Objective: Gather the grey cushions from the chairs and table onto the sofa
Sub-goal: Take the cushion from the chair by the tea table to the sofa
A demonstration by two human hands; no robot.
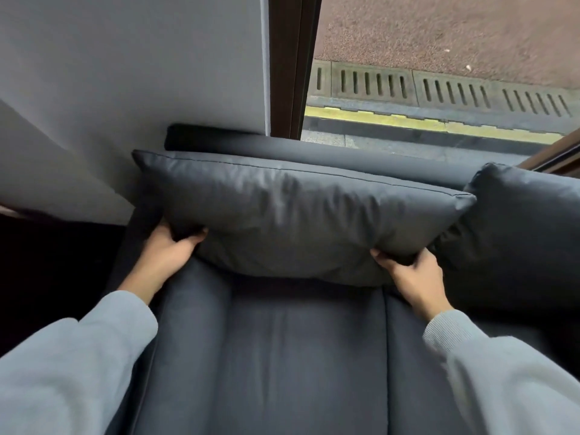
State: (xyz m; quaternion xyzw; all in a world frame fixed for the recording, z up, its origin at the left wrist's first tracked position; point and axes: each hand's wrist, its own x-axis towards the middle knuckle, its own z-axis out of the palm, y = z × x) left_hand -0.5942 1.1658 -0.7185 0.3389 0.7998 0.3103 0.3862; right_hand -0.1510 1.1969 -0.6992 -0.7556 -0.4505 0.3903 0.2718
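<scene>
A rectangular grey cushion (301, 211) fills the middle of the frame, its smooth, faintly creased fabric edged with a piped seam along the top. It stands propped against the rounded back rest (345, 155) of the sofa (282, 356), with its lower edge on the seat. The left hand (166, 252) pinches the cushion's lower left corner, fingers curled into the fabric. The right hand (411, 274) clasps the lower right corner the same way. Both arms come in from the bottom corners in pale grey ribbed-cuff sleeves (78, 365). The sofa seat is dark grey-blue, soft and padded, with shallow lengthwise folds. At the right edge of the frame a second plump cushion (514, 233) of the same material leans just beside the first. In the upper left a flat pale wall (125, 73) meets a dark brown door frame (292, 64). Beyond it, in the upper right, lie speckled reddish pavement (439, 29) and a slotted drain grate (439, 89).
</scene>
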